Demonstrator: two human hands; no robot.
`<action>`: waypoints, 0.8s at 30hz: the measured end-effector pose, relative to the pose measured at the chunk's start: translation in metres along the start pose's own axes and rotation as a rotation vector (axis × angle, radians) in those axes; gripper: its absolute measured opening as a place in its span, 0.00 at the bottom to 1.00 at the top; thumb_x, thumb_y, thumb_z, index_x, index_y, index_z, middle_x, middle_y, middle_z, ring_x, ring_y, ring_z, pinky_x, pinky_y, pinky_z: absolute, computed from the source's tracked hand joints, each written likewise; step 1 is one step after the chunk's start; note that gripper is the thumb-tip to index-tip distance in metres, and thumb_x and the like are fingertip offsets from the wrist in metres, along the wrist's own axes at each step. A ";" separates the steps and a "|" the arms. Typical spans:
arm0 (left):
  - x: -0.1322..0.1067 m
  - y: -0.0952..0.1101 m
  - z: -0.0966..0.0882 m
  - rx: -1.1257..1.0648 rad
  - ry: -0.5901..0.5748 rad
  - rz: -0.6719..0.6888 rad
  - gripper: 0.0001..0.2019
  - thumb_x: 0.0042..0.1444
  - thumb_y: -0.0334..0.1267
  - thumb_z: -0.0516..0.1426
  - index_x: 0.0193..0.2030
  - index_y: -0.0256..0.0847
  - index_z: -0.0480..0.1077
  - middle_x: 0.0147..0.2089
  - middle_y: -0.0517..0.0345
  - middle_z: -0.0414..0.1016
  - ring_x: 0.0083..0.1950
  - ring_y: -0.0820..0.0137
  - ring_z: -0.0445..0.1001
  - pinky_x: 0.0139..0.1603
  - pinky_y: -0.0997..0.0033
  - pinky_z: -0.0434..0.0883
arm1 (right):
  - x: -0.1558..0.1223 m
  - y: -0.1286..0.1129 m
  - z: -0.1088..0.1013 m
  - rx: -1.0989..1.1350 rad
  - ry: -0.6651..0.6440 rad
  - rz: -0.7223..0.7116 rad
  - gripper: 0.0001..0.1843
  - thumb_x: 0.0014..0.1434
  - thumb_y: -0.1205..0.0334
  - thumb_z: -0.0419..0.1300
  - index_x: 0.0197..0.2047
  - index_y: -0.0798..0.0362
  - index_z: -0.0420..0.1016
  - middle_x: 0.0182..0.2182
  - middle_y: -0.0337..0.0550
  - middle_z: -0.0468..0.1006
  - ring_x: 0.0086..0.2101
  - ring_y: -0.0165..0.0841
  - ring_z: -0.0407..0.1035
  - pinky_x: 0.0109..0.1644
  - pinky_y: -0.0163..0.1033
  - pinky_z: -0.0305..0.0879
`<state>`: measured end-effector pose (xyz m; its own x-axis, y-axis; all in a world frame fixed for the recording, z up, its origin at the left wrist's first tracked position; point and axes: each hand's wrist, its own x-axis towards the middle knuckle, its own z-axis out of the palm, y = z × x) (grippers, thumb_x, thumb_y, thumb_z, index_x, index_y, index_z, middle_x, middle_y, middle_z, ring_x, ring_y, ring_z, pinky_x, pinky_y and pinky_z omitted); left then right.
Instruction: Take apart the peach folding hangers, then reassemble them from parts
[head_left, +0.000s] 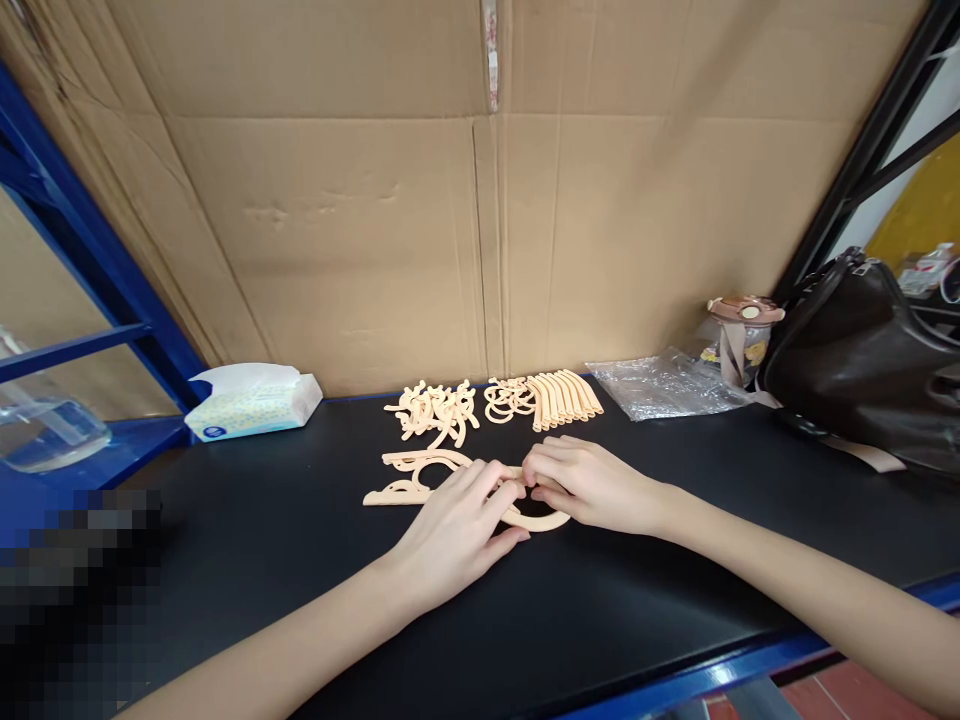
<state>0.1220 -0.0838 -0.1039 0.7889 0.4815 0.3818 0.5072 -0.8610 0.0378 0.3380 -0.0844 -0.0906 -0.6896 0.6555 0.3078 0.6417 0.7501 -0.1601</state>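
On the black table (300, 570), the left hand (457, 530) and right hand (592, 487) pinch their fingers on a pale tan curved piece (549, 522), with piles of like pieces (435, 412) lying loose behind.

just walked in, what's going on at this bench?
A person works bare-handed at a black table. The left hand and right hand both pinch a pale curved piece that lies on the table, with their fingertips meeting over it. A larger flat cut-out of the same colour lies just beside the left hand. Farther back are a heap of small cut-outs and a neat row of curved strips. A tissue pack sits to the left, and a clear plastic bag and a dark bag to the right.
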 end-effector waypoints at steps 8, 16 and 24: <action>0.000 -0.001 0.002 -0.065 0.016 0.073 0.06 0.61 0.31 0.52 0.43 0.42 0.67 0.52 0.53 0.67 0.51 0.64 0.68 0.49 0.62 0.69 | -0.004 -0.002 -0.022 0.145 -0.165 0.091 0.07 0.59 0.68 0.58 0.41 0.51 0.65 0.34 0.38 0.71 0.35 0.31 0.65 0.36 0.34 0.58; 0.000 -0.002 0.005 -0.122 0.025 0.048 0.06 0.61 0.31 0.50 0.39 0.42 0.67 0.45 0.55 0.70 0.43 0.68 0.71 0.45 0.66 0.72 | -0.005 0.006 -0.038 0.076 -0.191 0.160 0.05 0.60 0.60 0.56 0.38 0.52 0.69 0.33 0.38 0.74 0.32 0.30 0.67 0.34 0.34 0.58; 0.002 -0.005 0.005 -0.031 0.023 -0.004 0.09 0.61 0.30 0.48 0.41 0.42 0.68 0.43 0.56 0.71 0.45 0.66 0.71 0.45 0.65 0.71 | -0.093 0.084 -0.106 -0.387 -0.002 0.891 0.15 0.62 0.50 0.51 0.40 0.52 0.70 0.33 0.46 0.76 0.34 0.38 0.71 0.34 0.39 0.58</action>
<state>0.1225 -0.0784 -0.1076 0.7784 0.4817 0.4026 0.4994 -0.8637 0.0679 0.4914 -0.0919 -0.0331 0.1020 0.9697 0.2218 0.9947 -0.1015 -0.0137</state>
